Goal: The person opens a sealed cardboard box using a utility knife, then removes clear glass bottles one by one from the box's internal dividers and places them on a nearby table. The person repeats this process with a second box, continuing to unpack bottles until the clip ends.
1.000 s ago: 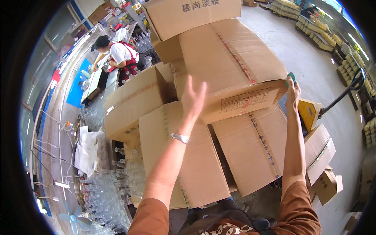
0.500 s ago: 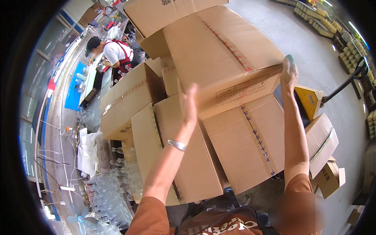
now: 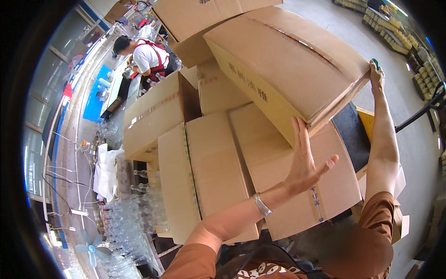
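A large sealed cardboard box (image 3: 283, 65) is held up high over a stack of similar boxes (image 3: 218, 176). My left hand (image 3: 306, 162) presses flat against its near lower corner, fingers spread. My right hand (image 3: 377, 74) grips the box's far right corner, with something small and green showing at the fingertips. A silver bracelet sits on my left wrist. The box is tilted, its taped top turned toward the upper right.
More cartons (image 3: 158, 111) are stacked to the left and behind. Many clear glass bottles (image 3: 134, 218) stand at lower left. A person in a white shirt and red apron (image 3: 148, 53) works at a bench farther back. A yellow pallet truck (image 3: 367, 121) is at right.
The box has swung round and tilted between my hands. My left hand has moved right, to the near corner. My right hand stays on the far corner.
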Demonstrator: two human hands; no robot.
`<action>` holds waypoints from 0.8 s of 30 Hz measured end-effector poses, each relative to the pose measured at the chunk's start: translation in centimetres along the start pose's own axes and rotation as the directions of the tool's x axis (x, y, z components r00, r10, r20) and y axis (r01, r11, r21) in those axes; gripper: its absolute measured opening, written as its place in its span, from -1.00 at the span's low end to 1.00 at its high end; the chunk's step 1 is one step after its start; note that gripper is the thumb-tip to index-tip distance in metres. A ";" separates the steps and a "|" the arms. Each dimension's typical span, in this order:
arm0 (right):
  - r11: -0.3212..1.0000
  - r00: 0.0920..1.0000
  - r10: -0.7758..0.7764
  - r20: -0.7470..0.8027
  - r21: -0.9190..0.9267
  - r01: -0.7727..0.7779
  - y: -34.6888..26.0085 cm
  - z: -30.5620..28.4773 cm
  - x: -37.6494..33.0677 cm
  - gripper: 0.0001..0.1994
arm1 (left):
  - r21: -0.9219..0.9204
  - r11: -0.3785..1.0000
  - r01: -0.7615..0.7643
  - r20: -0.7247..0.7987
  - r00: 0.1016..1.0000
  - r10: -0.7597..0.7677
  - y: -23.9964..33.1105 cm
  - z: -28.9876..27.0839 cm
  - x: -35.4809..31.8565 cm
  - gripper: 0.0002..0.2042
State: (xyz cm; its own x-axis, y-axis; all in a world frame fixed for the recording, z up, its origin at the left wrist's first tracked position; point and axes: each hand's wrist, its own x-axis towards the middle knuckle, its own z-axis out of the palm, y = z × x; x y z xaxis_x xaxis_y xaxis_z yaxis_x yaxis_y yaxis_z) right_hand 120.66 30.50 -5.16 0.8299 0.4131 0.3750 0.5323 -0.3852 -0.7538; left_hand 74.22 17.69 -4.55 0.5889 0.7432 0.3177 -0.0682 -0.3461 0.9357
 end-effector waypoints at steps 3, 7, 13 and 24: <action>0.999 0.998 0.035 0.054 -0.012 -0.034 -1.1 -1.0 -1.2 -0.33 | -0.062 0.994 0.095 0.003 0.995 -0.095 1.0 -1.2 -0.6 0.18; 1.000 1.000 0.016 0.021 -0.024 -0.015 -1.6 -3.8 -6.2 -0.33 | -0.044 0.973 0.228 -0.092 0.968 -0.232 1.7 -3.1 -3.6 0.17; 0.999 0.999 -0.048 -0.017 0.006 0.049 -6.4 -11.4 -24.2 -0.44 | -0.065 0.923 0.380 -0.421 0.828 -0.370 2.7 -9.3 -8.1 0.02; 0.988 0.995 0.057 -0.087 0.147 -0.044 -8.3 -17.4 -35.8 -0.58 | -0.052 0.947 0.316 -0.497 0.814 -0.299 4.3 -13.8 -9.9 -0.23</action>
State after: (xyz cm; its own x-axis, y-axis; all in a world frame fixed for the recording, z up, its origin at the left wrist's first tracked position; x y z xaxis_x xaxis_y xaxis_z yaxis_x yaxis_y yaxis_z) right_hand 89.41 4.51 -2.95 0.8703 0.3170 0.3770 0.4652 -0.2777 -0.8405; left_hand 57.02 16.77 -1.56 0.0994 0.9935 0.0554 0.0798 -0.0635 0.9948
